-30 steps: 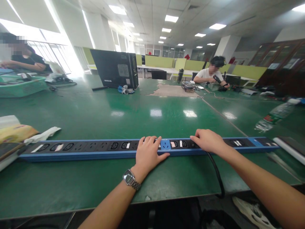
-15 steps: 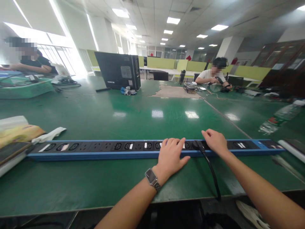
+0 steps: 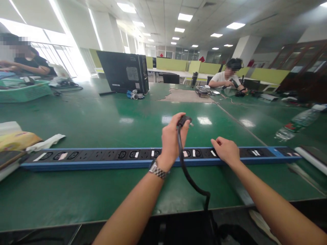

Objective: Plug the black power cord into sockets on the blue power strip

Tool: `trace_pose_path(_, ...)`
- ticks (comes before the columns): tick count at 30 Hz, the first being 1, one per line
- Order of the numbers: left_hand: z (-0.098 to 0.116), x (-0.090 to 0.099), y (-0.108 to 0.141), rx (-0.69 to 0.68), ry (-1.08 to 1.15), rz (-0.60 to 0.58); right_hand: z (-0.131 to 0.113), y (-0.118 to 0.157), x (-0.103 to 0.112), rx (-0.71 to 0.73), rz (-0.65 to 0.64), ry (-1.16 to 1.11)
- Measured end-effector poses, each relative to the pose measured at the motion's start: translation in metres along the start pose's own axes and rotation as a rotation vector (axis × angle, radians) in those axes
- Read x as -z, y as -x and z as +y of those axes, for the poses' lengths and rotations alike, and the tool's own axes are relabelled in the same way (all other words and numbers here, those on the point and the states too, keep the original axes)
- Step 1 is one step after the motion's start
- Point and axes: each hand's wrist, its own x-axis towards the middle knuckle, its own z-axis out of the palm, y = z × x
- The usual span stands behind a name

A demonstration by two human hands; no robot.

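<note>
A long blue power strip [image 3: 102, 162] with black sockets lies across the green table in front of me. Pinched in my left hand [image 3: 170, 137] is a black power plug [image 3: 184, 120], raised above the strip with its metal prongs toward the right. Its thick black cord [image 3: 187, 173] hangs down past my wrist and over the table's front edge. My right hand [image 3: 227, 149] rests on the right part of the strip, fingers curled over it; their undersides are hidden. Several sockets bear white stickers.
A plastic bottle [image 3: 297, 122] lies at the right. At the back stand a black computer case [image 3: 122, 72] and gloves [image 3: 135, 95]. A green basket [image 3: 25, 92] is at the left, near a yellow package [image 3: 19, 139]. Two people sit across the table.
The plug has come out of its socket. My left hand, earlier spread over the strip, now holds it higher up. My right hand stays on the strip.
</note>
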Motion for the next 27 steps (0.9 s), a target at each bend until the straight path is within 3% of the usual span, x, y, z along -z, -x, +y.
trace_pose_path(2, -0.015, 0.026, 0.001, 0.006, -0.047, -0.062, -0.001, 0.001, 0.0, -0.001, -0.011, 0.0)
trace_pose_path(4, -0.032, 0.045, 0.013, 0.029, -0.107, -0.205, -0.002, 0.001, 0.001, -0.005, -0.013, 0.008)
trace_pose_path(7, -0.048, 0.054, 0.037, 0.032, -0.216, -0.395, -0.002, 0.001, 0.001, -0.01, -0.004, 0.009)
trace_pose_path(9, -0.051, 0.05, 0.048, 0.021, -0.277, -0.438, -0.001, 0.001, 0.001, -0.011, -0.003, 0.003)
trace_pose_path(14, -0.044, 0.038, 0.052, -0.076, -0.39, -0.444, -0.001, 0.001, 0.001, -0.008, -0.002, 0.001)
trace_pose_path(21, -0.043, 0.037, 0.063, -0.258, -0.531, -0.5, -0.003, 0.001, 0.001, -0.005, -0.002, 0.005)
trace_pose_path(24, -0.044, 0.033, 0.067, -0.257, -0.454, -0.433, -0.003, 0.001, 0.001, -0.015, -0.003, 0.006)
trace_pose_path(27, -0.042, 0.035, 0.058, -0.256, -0.244, -0.223, -0.003, 0.001, 0.001, -0.025, -0.008, 0.011)
